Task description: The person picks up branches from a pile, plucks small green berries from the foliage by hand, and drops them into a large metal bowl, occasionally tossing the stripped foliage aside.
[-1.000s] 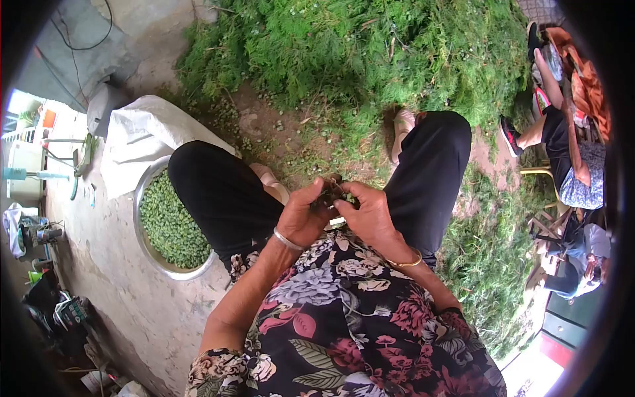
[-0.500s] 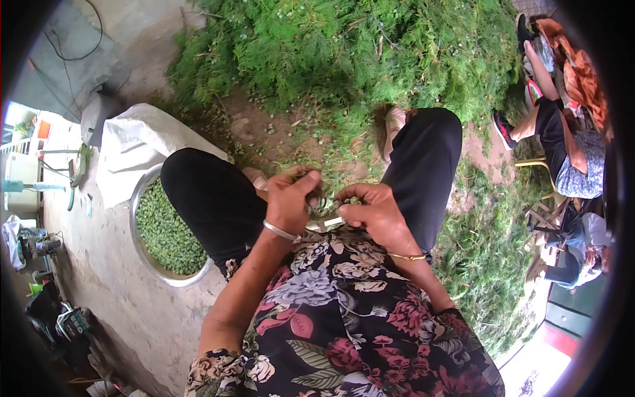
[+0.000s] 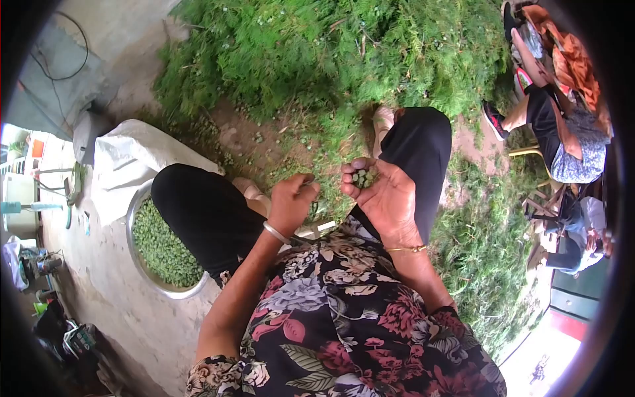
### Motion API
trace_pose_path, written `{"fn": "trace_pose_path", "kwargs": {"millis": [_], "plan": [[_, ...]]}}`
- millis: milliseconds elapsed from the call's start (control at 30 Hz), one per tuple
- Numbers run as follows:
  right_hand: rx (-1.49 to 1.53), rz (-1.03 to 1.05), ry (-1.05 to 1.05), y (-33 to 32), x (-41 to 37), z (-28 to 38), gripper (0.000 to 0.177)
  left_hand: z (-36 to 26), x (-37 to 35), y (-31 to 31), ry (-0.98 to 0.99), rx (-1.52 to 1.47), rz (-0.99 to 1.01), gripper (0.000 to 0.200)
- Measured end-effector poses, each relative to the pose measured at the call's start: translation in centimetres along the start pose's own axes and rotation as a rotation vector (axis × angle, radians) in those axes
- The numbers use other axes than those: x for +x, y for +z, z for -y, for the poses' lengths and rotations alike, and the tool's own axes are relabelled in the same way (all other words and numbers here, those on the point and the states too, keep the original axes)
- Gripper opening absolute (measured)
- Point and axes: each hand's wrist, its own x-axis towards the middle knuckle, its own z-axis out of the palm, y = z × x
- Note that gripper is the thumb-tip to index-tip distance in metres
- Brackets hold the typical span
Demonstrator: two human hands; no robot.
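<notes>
My right hand (image 3: 382, 196) is raised palm-up between my knees, cupping a few small green seed pods (image 3: 363, 177). My left hand (image 3: 290, 200) hovers just to its left with the fingers curled in; whether it holds anything is hidden. A metal basin (image 3: 140, 271) filled with small green seeds stands on the ground at my left, partly covered by my left leg. A big heap of green leafy cuttings (image 3: 344, 53) lies in front of me.
A white sack (image 3: 132, 159) lies beside the basin. Concrete ground with clutter and a cable runs along the left. At the right another person (image 3: 562, 132) sits on a stool, and more green cuttings (image 3: 486, 251) cover the ground there.
My hands were together in my lap working a pod. They have since parted: the right hand rose and turned palm-up with pods in it, the left drew slightly away.
</notes>
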Motion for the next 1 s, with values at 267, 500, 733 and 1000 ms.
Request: {"fn": "trace_pose_path", "kwargs": {"millis": [267,500,733,1000], "plan": [[-0.973,0.237,-0.378,2.9,-1.4,-3.3,0.021,-4.9,0.0,0.5,-0.551,-1.987,0.125,0.028],[-1.038,0.528,-0.451,4.2,-1.1,-3.6,0.042,-4.2,-1.0,-1.3,-0.646,-1.969,-0.06,0.009],[-1.228,0.29,-0.497,4.1,1.4,-0.6,0.025,0.7,-8.2,-20.5,-0.128,-1.483,-0.38,0.018],[-1.426,0.122,-0.51,3.7,5.6,1.6,0.018,10.5,-16.9,-29.5,-0.729,0.779,-0.734,0.056]]}}
